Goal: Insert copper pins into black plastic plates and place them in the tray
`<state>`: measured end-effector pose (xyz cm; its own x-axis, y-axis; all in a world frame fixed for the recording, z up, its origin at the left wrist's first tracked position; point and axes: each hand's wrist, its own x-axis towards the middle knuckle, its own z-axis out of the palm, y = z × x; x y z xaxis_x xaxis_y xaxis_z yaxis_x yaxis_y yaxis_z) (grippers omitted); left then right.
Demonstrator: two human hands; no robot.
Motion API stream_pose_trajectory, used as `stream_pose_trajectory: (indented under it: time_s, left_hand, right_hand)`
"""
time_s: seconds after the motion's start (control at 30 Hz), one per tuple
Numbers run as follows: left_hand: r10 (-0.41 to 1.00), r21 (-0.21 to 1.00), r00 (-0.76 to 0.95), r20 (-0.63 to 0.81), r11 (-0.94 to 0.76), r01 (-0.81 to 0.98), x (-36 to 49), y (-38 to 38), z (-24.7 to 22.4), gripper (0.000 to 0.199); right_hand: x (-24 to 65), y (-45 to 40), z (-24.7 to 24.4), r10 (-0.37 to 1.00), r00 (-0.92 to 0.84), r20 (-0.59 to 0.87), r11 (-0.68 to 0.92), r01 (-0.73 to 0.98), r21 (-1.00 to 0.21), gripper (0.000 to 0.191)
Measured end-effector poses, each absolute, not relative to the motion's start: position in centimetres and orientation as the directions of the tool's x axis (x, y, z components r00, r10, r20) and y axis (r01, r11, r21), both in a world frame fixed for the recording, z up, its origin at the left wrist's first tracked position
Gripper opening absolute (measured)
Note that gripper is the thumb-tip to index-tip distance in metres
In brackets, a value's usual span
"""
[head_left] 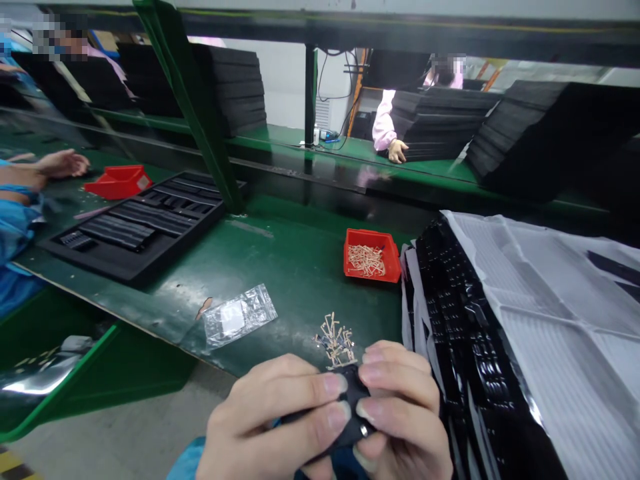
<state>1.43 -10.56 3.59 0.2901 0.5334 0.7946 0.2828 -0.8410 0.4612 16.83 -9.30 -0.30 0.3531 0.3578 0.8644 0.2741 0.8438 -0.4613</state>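
Observation:
Both hands grip a small black plastic part [351,393] close to my body, above the table's front edge. My left hand [275,417] presses its fingertips on the part's left side. From the right, my right hand [405,413] closes round the other end. A shiny silver spot shows on the part near my right fingers; much of the part is hidden. Just beyond my hands lies a loose heap of small beige and dark pieces [336,339]. Farther off, a red bin [395,263] holds many small beige pieces.
A clear plastic bag [240,317] lies left of the heap. Stacked black trays with white sheets [565,320] rise at right. A black foam tray [130,267] and another red bin [119,183] sit left, beside a co-worker's hand [63,163]. A green post [187,100] stands behind.

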Motion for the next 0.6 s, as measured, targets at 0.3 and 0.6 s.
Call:
stream_pose_trajectory:
  time_s: [0.3, 0.6]
  left_hand:
    - [0.559, 0.517, 0.211, 0.802, -0.827, 0.222, 2.7, -10.4, 3.6, 0.018]
    - [0.581, 0.537, 0.204, 0.788, -0.810, 0.235, 3.7, -10.7, 2.9, 0.013]
  right_hand:
    - [18.4, -9.9, -0.1, 0.348, 0.163, 0.923, 0.801, 0.461, -0.383, 0.035]
    - [18.0, -10.0, 0.1, 0.273, 0.160, 0.949, 0.787, 0.530, -0.315, 0.043]
